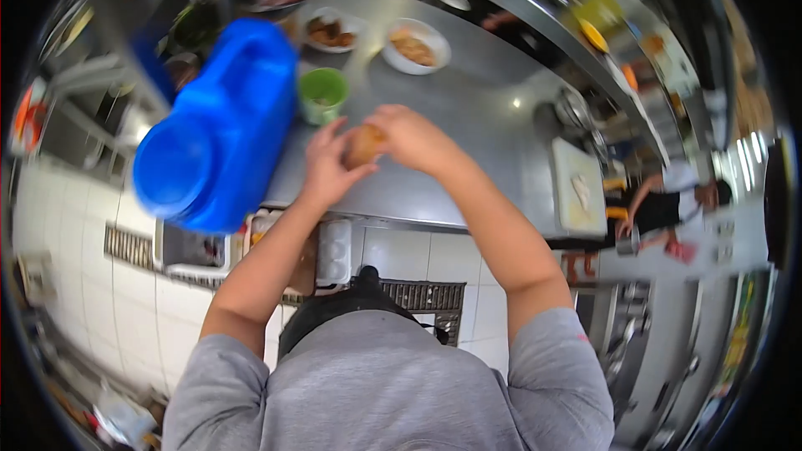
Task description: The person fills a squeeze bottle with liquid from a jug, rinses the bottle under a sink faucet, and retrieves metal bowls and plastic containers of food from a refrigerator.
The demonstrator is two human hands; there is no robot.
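A rounded brown-orange item (365,145) is between my two hands, over the front part of the steel counter (468,117). My left hand (329,165) is on its left side, thumb and fingers spread around it. My right hand (404,139) has its fingers curled over the item's upper right side. Just behind my left hand stands a green cup (323,93). A white bowl of light brown food (415,47) is farther back, and a white plate with darker brown pieces (331,31) is left of it.
A large blue jug (230,129) lies at the left, close to my left hand. On the right is a white cutting board (578,188) with a pale piece on it. A person in a dark apron (664,205) stands beyond it. A metal shelf edge runs along the back.
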